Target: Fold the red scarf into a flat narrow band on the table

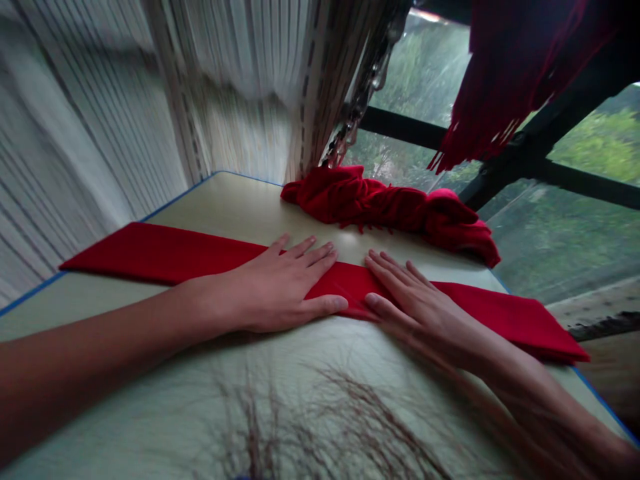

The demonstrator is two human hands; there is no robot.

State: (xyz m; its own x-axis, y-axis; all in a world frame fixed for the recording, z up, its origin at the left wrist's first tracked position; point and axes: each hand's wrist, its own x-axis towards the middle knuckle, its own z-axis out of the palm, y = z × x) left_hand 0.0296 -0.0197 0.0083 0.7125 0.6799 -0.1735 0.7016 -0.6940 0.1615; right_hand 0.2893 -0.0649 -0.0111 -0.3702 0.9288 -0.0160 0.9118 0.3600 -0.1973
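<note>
A long red scarf, folded into a flat narrow strip, lies across the pale table from the left edge to the right edge. My left hand rests flat on its middle, fingers spread and pointing away from me. Just to the right, my right hand also lies on the strip, fingers stretched out and thumb towards the left. A small stretch of red cloth shows between the two thumbs. Neither hand grips the fabric. Parts of the strip are hidden under both hands.
The pale table has a blue edge. A crumpled red cloth with fringe lies along its far side. Another fringed red cloth hangs before the window. Light striped curtains stand behind. Strands of hair cross the foreground.
</note>
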